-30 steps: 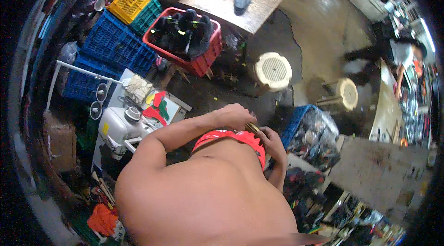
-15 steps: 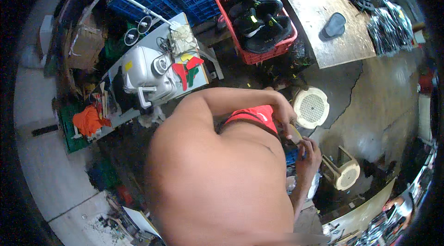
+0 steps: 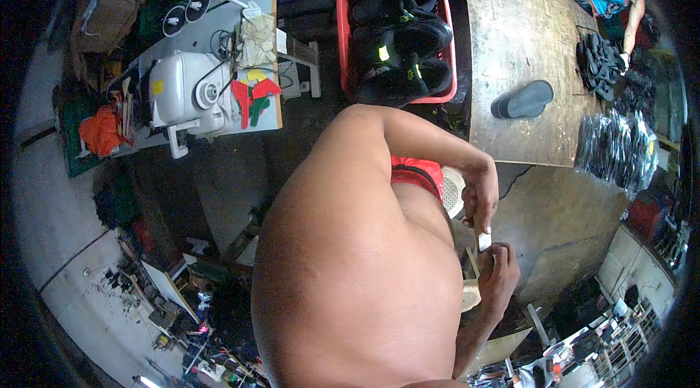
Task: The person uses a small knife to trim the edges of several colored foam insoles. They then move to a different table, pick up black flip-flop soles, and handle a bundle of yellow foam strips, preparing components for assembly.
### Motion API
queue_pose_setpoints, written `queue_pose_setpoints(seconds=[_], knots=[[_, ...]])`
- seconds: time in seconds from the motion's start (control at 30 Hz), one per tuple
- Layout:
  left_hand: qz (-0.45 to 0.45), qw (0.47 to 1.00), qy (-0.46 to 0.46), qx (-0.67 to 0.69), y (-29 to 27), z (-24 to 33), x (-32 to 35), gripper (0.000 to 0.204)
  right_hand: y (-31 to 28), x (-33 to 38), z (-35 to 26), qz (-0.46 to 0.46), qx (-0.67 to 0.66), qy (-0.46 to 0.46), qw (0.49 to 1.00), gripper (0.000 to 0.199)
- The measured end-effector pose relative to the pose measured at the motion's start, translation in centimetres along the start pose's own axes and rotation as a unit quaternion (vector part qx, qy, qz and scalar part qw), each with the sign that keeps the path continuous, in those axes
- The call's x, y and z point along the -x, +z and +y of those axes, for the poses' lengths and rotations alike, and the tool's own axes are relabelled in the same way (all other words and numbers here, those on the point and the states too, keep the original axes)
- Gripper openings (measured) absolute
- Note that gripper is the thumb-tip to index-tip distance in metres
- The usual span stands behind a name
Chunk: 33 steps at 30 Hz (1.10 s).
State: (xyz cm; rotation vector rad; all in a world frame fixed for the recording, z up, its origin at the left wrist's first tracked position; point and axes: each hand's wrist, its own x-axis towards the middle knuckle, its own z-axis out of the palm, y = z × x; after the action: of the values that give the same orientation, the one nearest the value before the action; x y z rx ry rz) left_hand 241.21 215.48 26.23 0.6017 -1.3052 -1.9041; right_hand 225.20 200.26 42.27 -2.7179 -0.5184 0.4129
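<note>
My left hand [image 3: 481, 198] is bent downward, its fingers closed on a small, flat, pale piece [image 3: 485, 242]. From below, my right hand [image 3: 502, 271] meets the piece's lower end with curled fingers. Both hands are right of my bent torso, over the floor. What the piece is, I cannot make out. Close behind my left hand is a cream plastic stool [image 3: 453, 195], partly covered by my body and red shorts [image 3: 423, 168]. A second cream stool [image 3: 472, 299] shows beside my right forearm.
A red crate [image 3: 340, 30] holds several black shoes [image 3: 401, 45]. On the wooden table [image 3: 525, 45] lie a dark grey slipper-shaped piece [image 3: 521, 100] and plastic-wrapped packs [image 3: 620, 151]; another person's hand [image 3: 625, 60] is at its far side. A white machine [image 3: 189, 92] stands left.
My view has turned, bringing more of the wooden table and another person into sight. My hands stay together on the pale piece, now lower in the picture, with my left hand hanging more steeply.
</note>
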Motion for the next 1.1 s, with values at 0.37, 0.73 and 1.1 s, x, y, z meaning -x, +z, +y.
queue_pose_setpoints(seconds=[0.37, 0.73, 1.1], knots=[[0.046, 0.995, -0.086, -0.023, -5.4, 0.5, 5.6, 0.050, -0.8, -2.0, 4.3, 0.037, -0.001, -0.028, 0.999, 0.011], [0.148, 0.983, -0.110, 0.027, -8.3, 1.3, 7.2, 0.051, 3.1, 6.2, 7.6, 0.295, -0.193, 0.263, 0.898, 0.015], [0.386, 0.873, -0.010, -0.298, -3.9, 4.1, -4.1, 0.035, 16.6, 5.3, 8.3, 0.398, -0.563, 0.342, 0.638, 0.013]])
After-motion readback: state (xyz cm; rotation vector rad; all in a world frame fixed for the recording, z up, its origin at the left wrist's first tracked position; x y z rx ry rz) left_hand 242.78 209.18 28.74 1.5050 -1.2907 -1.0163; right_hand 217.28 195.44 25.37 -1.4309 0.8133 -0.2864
